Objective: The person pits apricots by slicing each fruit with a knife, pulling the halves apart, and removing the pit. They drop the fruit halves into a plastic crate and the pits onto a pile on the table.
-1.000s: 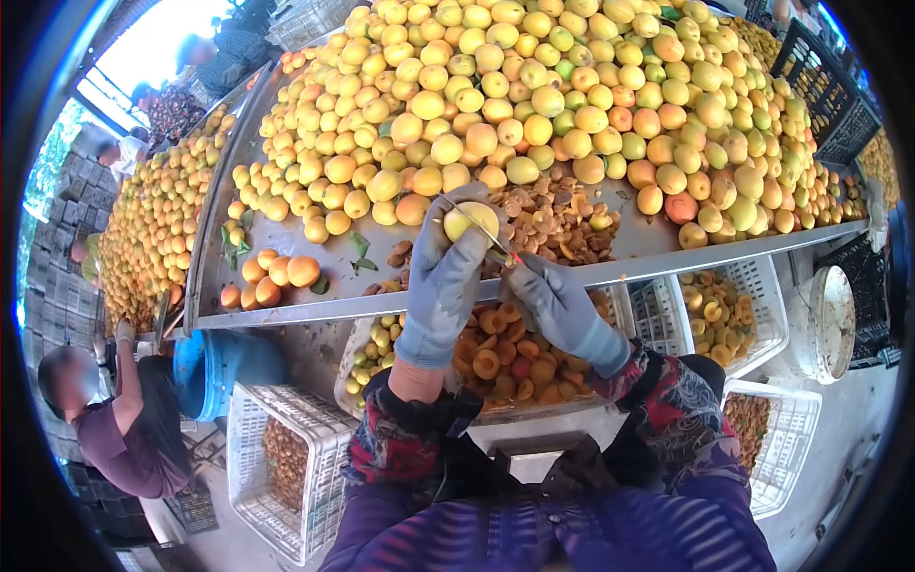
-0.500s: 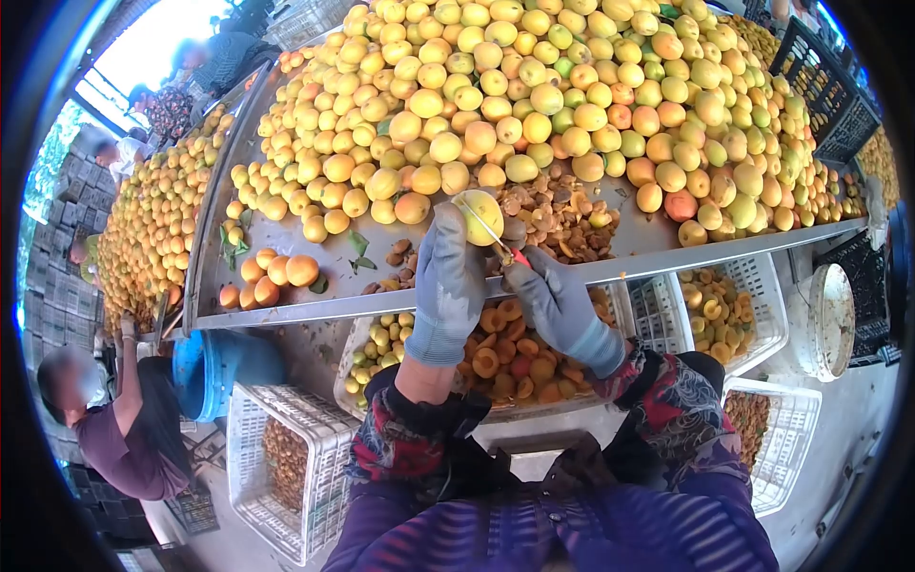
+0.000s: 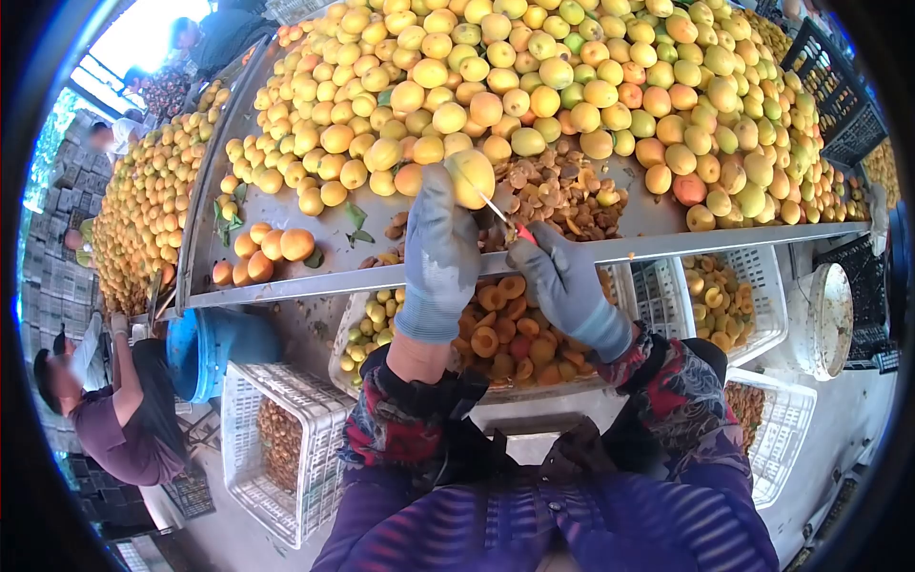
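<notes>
My left hand (image 3: 440, 253), in a grey-blue glove, is closed around a yellow apricot (image 3: 471, 178) above the metal table's front edge. Gloved the same way, my right hand (image 3: 564, 286) grips a small knife (image 3: 505, 217) with a red handle. The thin blade points up and left, its tip at the apricot's lower side. Behind the hands lies a heap of brown apricot pits (image 3: 562, 195). A large pile of whole apricots (image 3: 496, 76) covers the table beyond. Below my hands, a crate of halved apricots (image 3: 519, 334) sits under the table's edge.
White crates of pits (image 3: 286, 443) and apricot halves (image 3: 720, 300) stand below the table. A blue bucket (image 3: 214, 353) is at left, a white bucket (image 3: 820, 319) at right. A black crate (image 3: 831, 91) rests at the back right. Another person (image 3: 119, 410) sits at left.
Both hands have shifted slightly, and the apricot sits a little higher and turned. More of the blade shows between the handle and the fruit. The whole view has tilted slightly.
</notes>
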Demonstrator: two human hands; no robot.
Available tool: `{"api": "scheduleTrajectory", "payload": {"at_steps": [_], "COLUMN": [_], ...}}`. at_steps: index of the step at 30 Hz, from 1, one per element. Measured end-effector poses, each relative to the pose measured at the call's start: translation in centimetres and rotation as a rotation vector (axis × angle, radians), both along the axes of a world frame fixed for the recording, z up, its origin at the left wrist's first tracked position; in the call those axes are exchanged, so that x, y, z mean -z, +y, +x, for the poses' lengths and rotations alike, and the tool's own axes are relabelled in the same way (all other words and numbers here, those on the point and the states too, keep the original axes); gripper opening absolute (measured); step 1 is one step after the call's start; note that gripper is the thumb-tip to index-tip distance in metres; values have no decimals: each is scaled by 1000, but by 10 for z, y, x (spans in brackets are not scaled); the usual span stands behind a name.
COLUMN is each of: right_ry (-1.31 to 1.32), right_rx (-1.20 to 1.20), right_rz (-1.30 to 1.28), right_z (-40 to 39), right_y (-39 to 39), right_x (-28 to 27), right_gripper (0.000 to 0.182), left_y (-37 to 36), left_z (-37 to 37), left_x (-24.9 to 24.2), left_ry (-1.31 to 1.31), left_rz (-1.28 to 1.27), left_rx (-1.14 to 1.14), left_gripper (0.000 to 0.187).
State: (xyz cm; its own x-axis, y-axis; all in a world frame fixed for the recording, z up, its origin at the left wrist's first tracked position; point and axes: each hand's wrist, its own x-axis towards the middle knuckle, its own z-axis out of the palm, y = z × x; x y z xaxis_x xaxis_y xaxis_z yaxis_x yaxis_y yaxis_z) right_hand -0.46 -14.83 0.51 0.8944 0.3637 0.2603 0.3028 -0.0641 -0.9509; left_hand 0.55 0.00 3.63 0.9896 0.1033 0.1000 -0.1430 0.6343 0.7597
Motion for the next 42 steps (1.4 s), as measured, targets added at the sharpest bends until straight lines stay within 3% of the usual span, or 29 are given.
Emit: {"api": "scheduleTrajectory", "payload": {"at_steps": [3, 5, 8, 9, 11, 13, 15, 18, 21, 23, 25, 26, 28, 29, 31, 32, 34, 38, 40, 42], "right_ry": [-17, 3, -67, -67, -177, -129, -80, 8, -110, -105, -122, -138, -130, -121, -109, -96, -134, -145, -98, -54], "right_rx": [40, 20, 20, 19, 22, 19, 19, 23, 37, 18, 22, 28, 31, 34, 27, 19, 23, 50, 41, 28], "right_rz": [52, 194, 4, 5, 4, -17, -38, -83, -107, -103, -116, -128, -120, -113, -126, -138, -155, -143, -154, -166], "right_z": [2, 1, 4, 5, 6, 3, 2, 2, 4, 4, 4, 4, 3, 3, 3, 2, 4, 3, 3, 3], "right_y": [1, 4, -2, -2, 0, 0, -2, -4, -4, -2, -2, -3, -3, -4, -5, -5, -3, -4, -6, -6], "right_x": [2, 1, 1, 2, 4, -1, -5, -2, 2, -2, -3, -3, -4, -4, -7, -7, -6, -3, -4, -5], "right_gripper": [28, 28, 28, 28, 28, 28, 28, 27, 27, 26, 25, 25, 24, 24, 25, 25, 25, 25, 25, 25], "left_y": [-2, -7, -9, -7, 0, 3, 11, -6, 0, 20, 38, 35, 18, 12, 3, 9, 26, 19, -5, -7], "left_z": [0, 1, 7, 7, 3, 4, 9, 7, 5, 9, 7, 9, 13, 13, 8, 5, 3, 4, 7, 3], "left_x": [-2, -3, 2, 1, -2, 2, 13, -6, -14, -4, 0, 4, 8, 5, -5, -4, -3, -5, -10, -12], "left_ry": [-119, -158, -138, -139, 4, 19, 26, -30, -18, -66, -11, -11, -188, -188, -106, -105, 13, 9, -14, -4], "left_rz": [44, 220, 289, 289, 81, 180, 46, 86, 136, 76, -52, -52, 649, 649, 156, 156, 32, -68, 142, 203], "left_rx": [37, -148, -313, -314, -98, -160, -6, -186, -205, -165, 327, 326, -227, -226, -191, -194, 122, 232, -250, -251], "left_gripper": [44, 44, 41, 41, 42, 44, 41, 42, 39, 36, 36, 36, 49, 49, 53, 53, 45, 42, 44, 46]}}
